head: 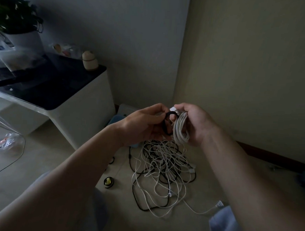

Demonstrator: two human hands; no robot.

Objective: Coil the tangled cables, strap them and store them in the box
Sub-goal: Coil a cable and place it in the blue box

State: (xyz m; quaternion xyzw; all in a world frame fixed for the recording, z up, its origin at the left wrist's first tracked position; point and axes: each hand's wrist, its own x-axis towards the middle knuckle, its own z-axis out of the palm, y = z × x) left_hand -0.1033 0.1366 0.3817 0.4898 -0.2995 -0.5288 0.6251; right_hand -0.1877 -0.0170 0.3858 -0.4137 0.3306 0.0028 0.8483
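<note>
My right hand (194, 124) grips a coiled white cable (181, 128), held upright in front of me above the floor. My left hand (142, 125) pinches a black strap (167, 124) that loops beside the coil, touching its left side. Below both hands a tangle of white and black cables (162, 169) lies spread on the floor. A blue box (117, 120) sits on the floor behind my left hand, mostly hidden by it.
A white cabinet with a dark top (64, 92) stands to the left, against the wall. A small roll of black and yellow strap (109, 182) lies on the floor left of the tangle. A clear plastic bag (7, 142) and a thin cord lie at far left.
</note>
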